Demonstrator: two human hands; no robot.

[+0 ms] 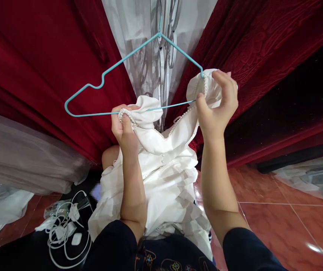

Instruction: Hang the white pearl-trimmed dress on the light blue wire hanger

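A white dress (167,169) with a pearl-beaded neckline and short puffy sleeves lies across my lap. Above it a light blue hanger (133,54) shows, its right end tucked into the sleeve on the right. My right hand (216,109) grips that sleeve by its pearl edge, thumb and fingers curved round the cloth at the hanger's end. With thumb and fingers my left hand (126,131) pinches the pearl edge of the other sleeve, next to the hanger's lower bar. The hanger's left end sticks out bare beyond my left hand.
Dark red drapes (37,56) hang on the left, and more red fabric (251,45) on the right. White hangers (161,67) and pale cloth are behind the blue hanger. Tangled white cables (62,226) lie on a black surface at lower left. Red tiles (285,218) cover the floor.
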